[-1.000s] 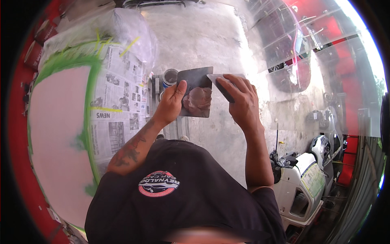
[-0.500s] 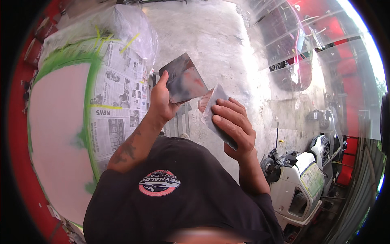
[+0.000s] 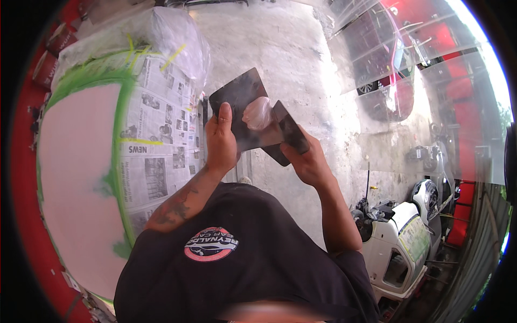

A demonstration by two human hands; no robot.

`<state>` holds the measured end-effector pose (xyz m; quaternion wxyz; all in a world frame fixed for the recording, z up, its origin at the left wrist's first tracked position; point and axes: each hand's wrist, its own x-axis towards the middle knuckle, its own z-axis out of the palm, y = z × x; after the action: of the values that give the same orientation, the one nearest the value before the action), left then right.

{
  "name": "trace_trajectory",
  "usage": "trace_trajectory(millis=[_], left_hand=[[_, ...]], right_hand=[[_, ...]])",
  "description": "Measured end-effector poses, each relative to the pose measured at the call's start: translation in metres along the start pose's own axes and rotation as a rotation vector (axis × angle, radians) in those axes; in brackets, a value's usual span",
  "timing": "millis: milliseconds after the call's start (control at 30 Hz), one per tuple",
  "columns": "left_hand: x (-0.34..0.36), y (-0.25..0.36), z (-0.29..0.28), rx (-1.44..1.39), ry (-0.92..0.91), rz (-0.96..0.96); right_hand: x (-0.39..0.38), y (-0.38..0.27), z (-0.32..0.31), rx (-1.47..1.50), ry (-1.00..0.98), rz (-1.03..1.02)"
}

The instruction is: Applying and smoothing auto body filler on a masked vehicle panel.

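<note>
Pinkish paste [image 3: 258, 113] on dark plate [image 3: 239, 90]

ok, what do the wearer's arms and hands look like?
Left hand and right hand: no gloves or watches visible. Left forearm has a dark, irregular tattoo; none visible on the right forearm. Short black sleeves, part of a black T-shirt.

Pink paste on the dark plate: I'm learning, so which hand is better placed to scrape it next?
Probably the right hand: it holds a dark spreader beside the pink paste, while the left hand grips the dark plate.
</note>
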<state>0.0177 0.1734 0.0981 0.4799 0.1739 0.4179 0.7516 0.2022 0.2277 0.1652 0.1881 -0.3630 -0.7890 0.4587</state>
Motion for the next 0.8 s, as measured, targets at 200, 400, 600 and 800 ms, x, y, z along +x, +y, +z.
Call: trace_trajectory(millis=[200,400,600,800], left_hand=[[0.008,0.013,-0.002,0.314,-0.084,0.054],[0.007,0.024,0.010,0.694,-0.153,0.222],[0.031,0.036,-0.001,-0.243,0.114,-0.159],[0.002,0.035,0.021,-0.427,0.036,-0.446]], right_hand=[[0.015,-0.015,-0.030,-0.661,0.304,-0.210],[0.015,-0.030,0.002,-0.667,-0.054,-0.471],[-0.017,-0.013,0.005,-0.573,0.029,-0.507],[-0.001,-0.037,0.017,-0.132,0.334,-0.725]])
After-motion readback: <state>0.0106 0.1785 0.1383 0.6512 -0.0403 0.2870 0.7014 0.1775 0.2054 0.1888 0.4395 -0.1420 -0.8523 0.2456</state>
